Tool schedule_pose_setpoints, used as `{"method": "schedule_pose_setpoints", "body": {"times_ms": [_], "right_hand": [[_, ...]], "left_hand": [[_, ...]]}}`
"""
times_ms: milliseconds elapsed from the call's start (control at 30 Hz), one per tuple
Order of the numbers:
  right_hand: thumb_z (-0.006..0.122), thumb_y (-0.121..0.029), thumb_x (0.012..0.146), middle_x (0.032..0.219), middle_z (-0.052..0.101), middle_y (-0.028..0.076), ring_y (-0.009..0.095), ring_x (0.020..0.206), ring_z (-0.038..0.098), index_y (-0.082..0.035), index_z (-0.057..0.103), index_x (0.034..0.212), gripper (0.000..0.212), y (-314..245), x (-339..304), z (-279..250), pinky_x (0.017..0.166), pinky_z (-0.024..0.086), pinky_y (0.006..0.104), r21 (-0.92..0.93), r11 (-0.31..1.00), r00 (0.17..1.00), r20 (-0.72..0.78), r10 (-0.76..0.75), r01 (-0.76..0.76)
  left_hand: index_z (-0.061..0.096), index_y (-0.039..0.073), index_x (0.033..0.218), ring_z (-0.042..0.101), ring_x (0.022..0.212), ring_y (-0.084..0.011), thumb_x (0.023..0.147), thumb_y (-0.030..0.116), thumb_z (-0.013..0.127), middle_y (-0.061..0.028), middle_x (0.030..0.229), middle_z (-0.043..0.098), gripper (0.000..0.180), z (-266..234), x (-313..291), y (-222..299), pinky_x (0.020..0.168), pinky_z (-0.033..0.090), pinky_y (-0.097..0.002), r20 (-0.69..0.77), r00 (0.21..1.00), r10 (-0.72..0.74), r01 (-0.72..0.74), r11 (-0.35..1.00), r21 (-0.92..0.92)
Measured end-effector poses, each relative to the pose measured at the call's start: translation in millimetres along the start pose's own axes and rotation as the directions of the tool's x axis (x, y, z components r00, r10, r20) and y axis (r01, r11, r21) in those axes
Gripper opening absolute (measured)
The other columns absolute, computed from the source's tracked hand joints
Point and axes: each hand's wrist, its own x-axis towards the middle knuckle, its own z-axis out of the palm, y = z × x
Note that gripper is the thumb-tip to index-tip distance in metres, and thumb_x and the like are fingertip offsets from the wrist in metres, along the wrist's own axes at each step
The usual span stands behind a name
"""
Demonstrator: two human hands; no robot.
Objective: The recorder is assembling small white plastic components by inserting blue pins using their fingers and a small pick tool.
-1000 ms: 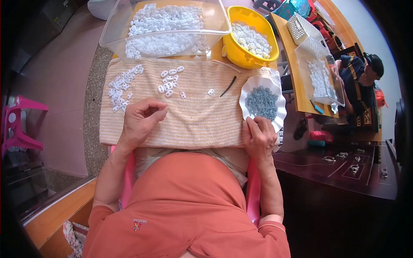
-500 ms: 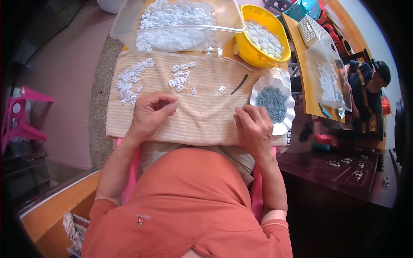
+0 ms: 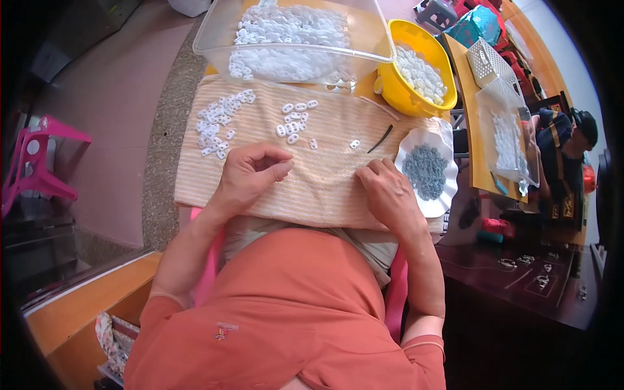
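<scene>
Right fingers (image 3: 372, 177) off plate rim (image 3: 437, 208) (bare cloth (image 3: 325, 185) leftward).

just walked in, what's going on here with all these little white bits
Someone is working over a striped cloth. The left hand is near a loose pile of small white pieces and a smaller cluster. The right hand is beside a wavy white plate of grey-blue bits. Whether either hand holds anything is too small to tell. More white pieces fill a clear bin and a yellow basin beyond.
</scene>
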Motion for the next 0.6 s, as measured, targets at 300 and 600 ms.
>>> {"method": "schedule_pose_setpoints", "body": {"times_ms": [300, 600], "right_hand": [[0.051, 0.001, 0.075, 0.090, 0.060, 0.017, 0.033, 0.092, 0.057, 0.002, 0.058, 0.086, 0.013, -4.8, 0.8, -3.3, 0.081, 0.048, 0.0402, -0.009, 0.999, 0.997, 0.056, 0.051, -0.051], [0.051, 0.006, 0.074, 0.092, 0.057, 0.018, 0.034, 0.092, 0.056, 0.001, 0.058, 0.095, 0.022, -6.9, -8.2, -2.4, 0.082, 0.047, 0.0395, 0.113, 0.993, 0.999, -0.039, 0.030, -0.025]], "left_hand": [[0.067, -0.001, 0.096, 0.061, 0.071, -0.0063, 0.084, 0.002, 0.069, -0.0022, 0.079, 0.066, 0.012, 2.1, -1.9, 3.9, 0.065, 0.050, -0.0193, 0.021, 0.999, -0.031, 0.032, 0.998, -0.048], [0.065, -0.001, 0.093, 0.065, 0.074, -0.0113, 0.085, 0.002, 0.067, -0.0062, 0.082, 0.067, 0.009, 9.7, -3.8, 10.0, 0.069, 0.054, -0.0237, 0.119, 0.989, -0.086, 0.107, 0.977, -0.183]]}}
